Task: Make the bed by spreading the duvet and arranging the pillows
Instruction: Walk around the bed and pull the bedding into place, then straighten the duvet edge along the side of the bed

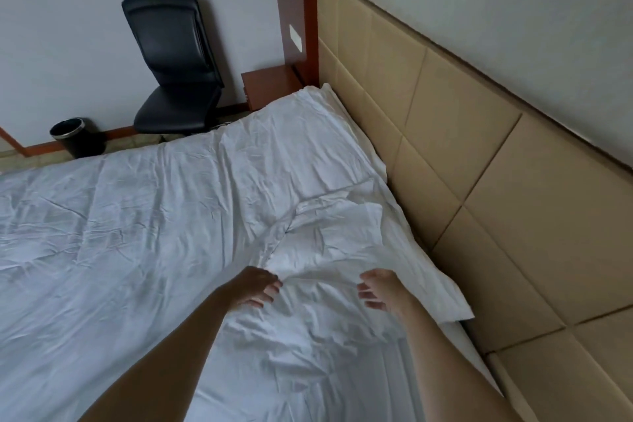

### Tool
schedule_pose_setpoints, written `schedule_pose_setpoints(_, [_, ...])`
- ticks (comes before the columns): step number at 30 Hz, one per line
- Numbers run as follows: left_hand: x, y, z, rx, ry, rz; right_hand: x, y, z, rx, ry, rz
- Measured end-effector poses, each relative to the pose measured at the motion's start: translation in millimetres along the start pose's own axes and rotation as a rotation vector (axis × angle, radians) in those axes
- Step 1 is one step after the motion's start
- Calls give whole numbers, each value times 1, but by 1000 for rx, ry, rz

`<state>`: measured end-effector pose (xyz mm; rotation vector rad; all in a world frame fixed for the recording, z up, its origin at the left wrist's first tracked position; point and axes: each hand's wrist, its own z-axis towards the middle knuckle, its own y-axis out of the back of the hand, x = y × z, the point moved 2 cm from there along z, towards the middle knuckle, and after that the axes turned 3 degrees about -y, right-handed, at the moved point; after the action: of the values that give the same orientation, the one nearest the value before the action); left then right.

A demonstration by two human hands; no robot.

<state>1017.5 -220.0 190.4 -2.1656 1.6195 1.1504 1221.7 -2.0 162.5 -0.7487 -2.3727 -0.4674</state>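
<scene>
Reaching toward twelve o'clock, the left hand (257, 287) and right hand (376, 289) are held loosely open, nothing gripped, apparently to straighten the rumpled white fabric pillow (346, 250), lying beside the tan padded headboard (479, 161) atop the white duvet (137, 216).

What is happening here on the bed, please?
A person is making the bed. The left hand and the right hand reach over the near pillow by the headboard, fingers loosely curled, holding nothing as far as I can tell. The white duvet is spread but wrinkled. A second pillow lies farther along the headboard.
</scene>
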Motion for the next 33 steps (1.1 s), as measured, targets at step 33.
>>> schedule_pose_setpoints(33, [432, 24, -399, -451, 308, -198, -176, -346, -239, 292, 377, -1148])
